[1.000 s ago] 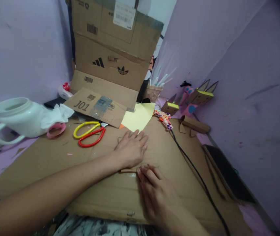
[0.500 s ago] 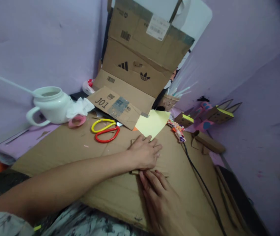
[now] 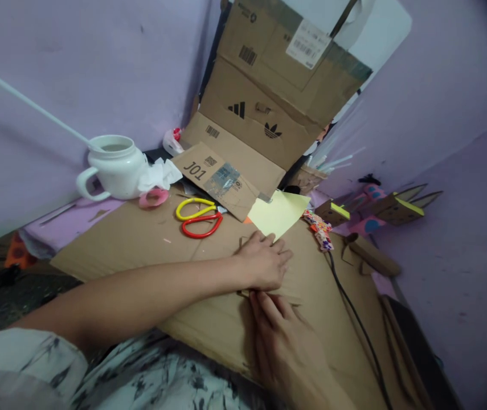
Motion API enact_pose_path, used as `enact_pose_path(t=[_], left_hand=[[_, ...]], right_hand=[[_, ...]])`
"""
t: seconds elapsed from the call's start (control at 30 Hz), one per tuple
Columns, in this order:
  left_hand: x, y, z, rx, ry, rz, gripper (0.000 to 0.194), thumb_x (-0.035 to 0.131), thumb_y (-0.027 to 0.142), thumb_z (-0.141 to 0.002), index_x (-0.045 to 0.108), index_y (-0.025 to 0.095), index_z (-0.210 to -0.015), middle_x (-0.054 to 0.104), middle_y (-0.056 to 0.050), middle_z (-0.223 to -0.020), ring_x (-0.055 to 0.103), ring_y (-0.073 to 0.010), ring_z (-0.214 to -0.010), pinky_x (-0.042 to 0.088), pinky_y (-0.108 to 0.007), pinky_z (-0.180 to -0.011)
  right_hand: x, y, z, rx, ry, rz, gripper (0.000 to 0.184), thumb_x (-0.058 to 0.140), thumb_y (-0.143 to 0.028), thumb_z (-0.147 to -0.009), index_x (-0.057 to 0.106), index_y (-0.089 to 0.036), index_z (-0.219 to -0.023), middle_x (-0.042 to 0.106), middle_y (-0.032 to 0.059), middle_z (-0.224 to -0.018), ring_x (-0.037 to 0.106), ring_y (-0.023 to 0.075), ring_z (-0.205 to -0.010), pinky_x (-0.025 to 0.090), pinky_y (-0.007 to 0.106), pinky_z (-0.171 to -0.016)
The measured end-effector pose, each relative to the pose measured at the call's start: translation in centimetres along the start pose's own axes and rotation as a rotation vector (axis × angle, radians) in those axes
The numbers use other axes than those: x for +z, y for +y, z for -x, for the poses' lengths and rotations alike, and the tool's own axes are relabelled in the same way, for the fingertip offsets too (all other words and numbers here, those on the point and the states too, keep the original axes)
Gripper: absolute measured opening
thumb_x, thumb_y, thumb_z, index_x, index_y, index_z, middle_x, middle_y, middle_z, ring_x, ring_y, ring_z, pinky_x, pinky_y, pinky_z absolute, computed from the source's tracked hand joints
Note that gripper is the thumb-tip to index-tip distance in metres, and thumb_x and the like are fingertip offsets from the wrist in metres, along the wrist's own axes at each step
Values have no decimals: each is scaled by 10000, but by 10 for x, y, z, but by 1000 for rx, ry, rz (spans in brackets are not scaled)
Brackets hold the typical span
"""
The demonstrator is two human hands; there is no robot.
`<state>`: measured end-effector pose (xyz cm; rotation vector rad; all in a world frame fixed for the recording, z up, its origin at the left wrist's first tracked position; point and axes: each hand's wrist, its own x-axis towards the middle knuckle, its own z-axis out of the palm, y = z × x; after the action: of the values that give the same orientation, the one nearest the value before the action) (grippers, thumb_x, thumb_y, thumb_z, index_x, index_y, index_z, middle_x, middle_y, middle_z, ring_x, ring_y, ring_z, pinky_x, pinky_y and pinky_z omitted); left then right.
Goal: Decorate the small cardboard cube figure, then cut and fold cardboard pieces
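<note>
My left hand (image 3: 265,263) presses flat with fingers spread on a piece of cardboard, most of it hidden beneath the palm. Just below it, my right hand (image 3: 283,330) has its fingers pressed together at the near edge of this cardboard piece (image 3: 297,300). What the right fingertips grip is partly covered. Both hands rest over a large cardboard sheet (image 3: 213,319) spread on the table. Beyond the left fingertips lies a pale yellow paper (image 3: 279,213). Scissors (image 3: 200,225) with one yellow and one red handle loop lie to the left of it.
A patterned glue gun (image 3: 319,229) with a black cord (image 3: 356,307) lies to the right. At the back stands an opened cardboard box (image 3: 264,108). A white pot (image 3: 117,168), crumpled tissue (image 3: 160,175) and a pink tape ring (image 3: 153,197) sit at left. A cardboard roll (image 3: 373,254) lies far right.
The head view has shifted, so most things appear farther right. Both hands stay at the same cardboard piece, with the right fingers moved only slightly.
</note>
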<state>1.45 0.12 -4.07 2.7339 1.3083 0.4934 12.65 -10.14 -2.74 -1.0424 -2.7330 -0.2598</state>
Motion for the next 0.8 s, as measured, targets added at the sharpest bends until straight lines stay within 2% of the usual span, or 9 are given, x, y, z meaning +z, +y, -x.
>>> enact_pose_path(t=[0.13, 0.23, 0.33, 0.37, 0.4, 0.47, 0.57, 0.7, 0.8], left_hand=[[-2, 0, 1, 7, 26, 16, 367, 367, 322, -856, 506, 191, -1170, 531, -119, -1270, 425, -315, -1161, 299, -515, -890], [-7, 0, 3, 1, 56, 36, 330, 379, 316, -849, 515, 168, -1110, 592, -112, -1146, 473, -280, -1079, 324, -466, -879], [-14, 0, 4, -21, 77, 64, 281, 459, 277, -777, 526, 149, -1017, 619, -94, -999, 515, -250, -953, 367, -413, -828], [-16, 0, 5, -32, 85, 72, 277, 485, 260, -742, 532, 143, -989, 616, -96, -974, 517, -250, -928, 373, -410, -819], [-17, 0, 5, -44, 95, 80, 279, 504, 244, -710, 539, 135, -965, 613, -103, -961, 517, -254, -913, 376, -412, -818], [-20, 1, 7, -83, 126, 100, 282, 515, 219, -677, 546, 117, -938, 608, -121, -937, 515, -261, -885, 377, -421, -826], [-23, 2, 10, -171, 197, 151, 240, 478, 173, -702, 532, 111, -928, 595, -123, -893, 514, -253, -852, 384, -414, -831], [-25, 3, 12, -215, 309, 254, 221, 440, 154, -736, 520, 128, -940, 582, -118, -931, 507, -252, -897, 373, -417, -877], [-32, 1, 11, -202, 412, 356, 324, 440, 148, -730, 489, 135, -1050, 556, -116, -1087, 470, -234, -1042, 341, -383, -958]], right_hand=[[-3, -1, 4, 27, -9, -201, 450, 448, -94, -725, 573, -52, -1155, 619, 171, -1027, 556, 261, -908, 550, 372, -720], [-5, 19, 7, 69, 149, -402, 363, 421, -75, -796, 598, -160, -1101, 648, 104, -962, 601, 194, -850, 541, 307, -705], [-5, 57, -7, 372, 430, -439, 209, 474, -150, -824, 634, -199, -948, 680, 59, -854, 635, 176, -758, 532, 286, -665], [-4, 72, -16, 484, 445, -406, 201, 467, -175, -827, 641, -184, -926, 687, 75, -870, 641, 196, -787, 526, 321, -701], [-3, 84, -26, 531, 410, -390, 224, 444, -189, -824, 641, -160, -927, 688, 99, -898, 640, 218, -816, 515, 356, -729], [2, 103, -46, 472, 191, -449, 305, 389, -134, -779, 625, -131, -973, 677, 118, -944, 621, 229, -883, 484, 388, -797], [12, 108, -65, 372, 32, -509, 315, 411, -76, -661, 640, -163, -859, 662, 70, -860, 596, 207, -854, 460, 347, -799], [23, 97, -67, 451, 90, -505, 217, 452, -89, -575, 598, -165, -716, 591, 57, -744, 527, 206, -744, 422, 336, -714], [24, 100, -59, 548, 165, -545, 164, 434, -91, -511, 533, -185, -601, 533, 12, -612, 482, 179, -631, 381, 285, -601]])
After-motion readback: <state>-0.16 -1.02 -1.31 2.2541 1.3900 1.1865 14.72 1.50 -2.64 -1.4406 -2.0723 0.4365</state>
